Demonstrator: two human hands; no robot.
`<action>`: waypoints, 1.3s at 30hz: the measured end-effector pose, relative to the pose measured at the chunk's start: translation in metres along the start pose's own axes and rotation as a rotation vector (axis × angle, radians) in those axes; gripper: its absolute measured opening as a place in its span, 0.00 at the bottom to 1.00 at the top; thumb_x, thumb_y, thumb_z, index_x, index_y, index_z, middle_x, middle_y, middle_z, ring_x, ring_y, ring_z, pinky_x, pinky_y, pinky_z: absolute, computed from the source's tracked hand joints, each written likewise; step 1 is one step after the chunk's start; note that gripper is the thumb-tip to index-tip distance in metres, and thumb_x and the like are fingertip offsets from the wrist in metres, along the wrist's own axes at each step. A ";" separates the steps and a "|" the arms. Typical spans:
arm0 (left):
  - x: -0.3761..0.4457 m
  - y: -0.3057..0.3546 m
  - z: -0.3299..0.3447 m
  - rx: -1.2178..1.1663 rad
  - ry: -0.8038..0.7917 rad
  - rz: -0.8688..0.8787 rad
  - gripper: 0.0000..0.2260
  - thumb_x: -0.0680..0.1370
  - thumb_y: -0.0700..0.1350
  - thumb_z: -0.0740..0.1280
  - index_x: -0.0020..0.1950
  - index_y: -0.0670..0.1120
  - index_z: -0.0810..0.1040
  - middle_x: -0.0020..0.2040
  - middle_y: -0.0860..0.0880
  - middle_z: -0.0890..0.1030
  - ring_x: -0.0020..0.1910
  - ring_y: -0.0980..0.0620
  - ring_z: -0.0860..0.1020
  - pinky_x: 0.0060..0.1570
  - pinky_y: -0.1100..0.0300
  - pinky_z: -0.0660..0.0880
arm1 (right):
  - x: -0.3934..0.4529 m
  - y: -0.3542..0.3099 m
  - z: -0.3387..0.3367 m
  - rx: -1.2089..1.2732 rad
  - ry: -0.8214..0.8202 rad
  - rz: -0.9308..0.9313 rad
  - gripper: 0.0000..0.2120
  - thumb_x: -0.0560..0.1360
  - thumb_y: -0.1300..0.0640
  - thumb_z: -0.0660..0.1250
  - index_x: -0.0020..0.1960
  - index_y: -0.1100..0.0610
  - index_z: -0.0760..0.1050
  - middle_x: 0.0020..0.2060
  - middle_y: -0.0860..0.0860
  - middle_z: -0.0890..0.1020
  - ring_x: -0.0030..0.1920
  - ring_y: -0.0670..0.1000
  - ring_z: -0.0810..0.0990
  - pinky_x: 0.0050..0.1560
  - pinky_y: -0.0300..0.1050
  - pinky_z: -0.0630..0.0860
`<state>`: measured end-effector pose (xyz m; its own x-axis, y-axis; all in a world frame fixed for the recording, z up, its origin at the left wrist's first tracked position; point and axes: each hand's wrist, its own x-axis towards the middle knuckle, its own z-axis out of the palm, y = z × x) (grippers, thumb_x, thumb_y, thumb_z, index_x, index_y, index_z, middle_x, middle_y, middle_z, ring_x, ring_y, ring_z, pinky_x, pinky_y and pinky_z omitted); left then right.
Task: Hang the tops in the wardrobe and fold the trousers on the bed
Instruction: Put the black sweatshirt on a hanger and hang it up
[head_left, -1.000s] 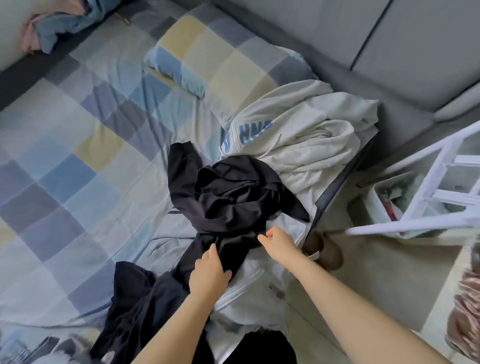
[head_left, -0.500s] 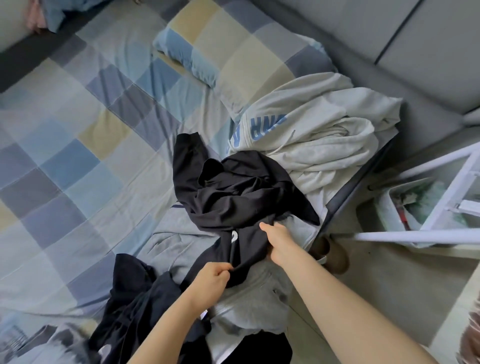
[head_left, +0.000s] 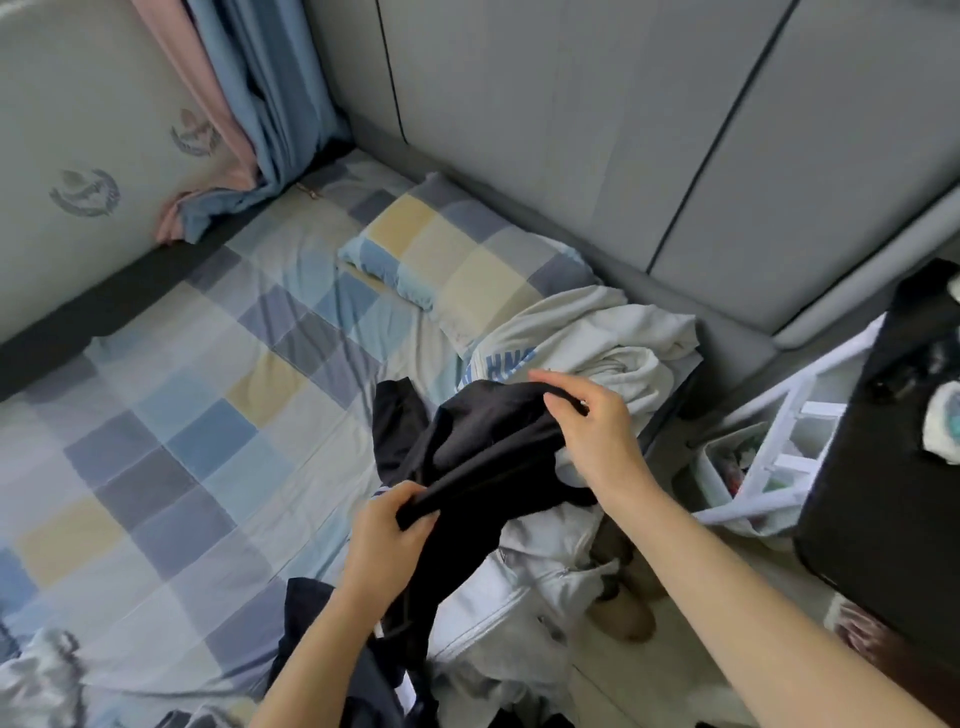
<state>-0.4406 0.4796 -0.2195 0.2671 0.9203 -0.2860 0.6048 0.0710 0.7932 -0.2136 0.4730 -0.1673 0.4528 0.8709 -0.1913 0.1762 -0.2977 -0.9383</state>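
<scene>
Gripping a bunched edge of the black garment (head_left: 483, 447) in the left hand (head_left: 387, 540), fingers curled round it; pinching its upper edge with the right hand (head_left: 597, 436). Lifted over the bed's (head_left: 156, 415) right edge, dark and creased, top or trousers hard to tell, lower part hidden behind the left forearm. Below, pale grey clothing (head_left: 519, 582) and a cream sweatshirt (head_left: 597, 343) with partly covered blue letters. Open checked sheet toward the left edge.

Soft, even daylight; slight motion blur, wide-angle bending at the edges.
</scene>
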 end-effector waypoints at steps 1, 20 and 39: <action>-0.002 0.018 -0.009 -0.015 0.001 0.033 0.13 0.74 0.35 0.69 0.36 0.52 0.75 0.29 0.57 0.75 0.29 0.59 0.71 0.31 0.68 0.66 | -0.002 -0.025 -0.008 -0.007 0.014 -0.054 0.13 0.77 0.65 0.63 0.55 0.53 0.82 0.51 0.43 0.83 0.55 0.40 0.78 0.59 0.34 0.72; -0.063 0.315 -0.097 -0.024 0.041 0.820 0.30 0.73 0.46 0.75 0.71 0.59 0.66 0.64 0.61 0.70 0.63 0.65 0.69 0.61 0.69 0.64 | -0.169 -0.308 -0.171 0.150 -0.011 -0.528 0.18 0.78 0.68 0.60 0.41 0.49 0.81 0.42 0.48 0.81 0.44 0.48 0.77 0.46 0.45 0.72; -0.266 0.435 -0.013 -0.050 -0.523 0.952 0.06 0.74 0.43 0.73 0.38 0.48 0.81 0.28 0.55 0.78 0.27 0.60 0.76 0.28 0.69 0.71 | -0.469 -0.276 -0.308 0.225 0.299 -0.426 0.13 0.78 0.66 0.60 0.46 0.58 0.83 0.41 0.56 0.83 0.40 0.48 0.81 0.37 0.40 0.78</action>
<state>-0.2579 0.2702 0.2089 0.9040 0.3286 0.2736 -0.0477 -0.5585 0.8281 -0.2056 0.0268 0.2700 0.6162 0.7373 0.2770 0.2218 0.1751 -0.9593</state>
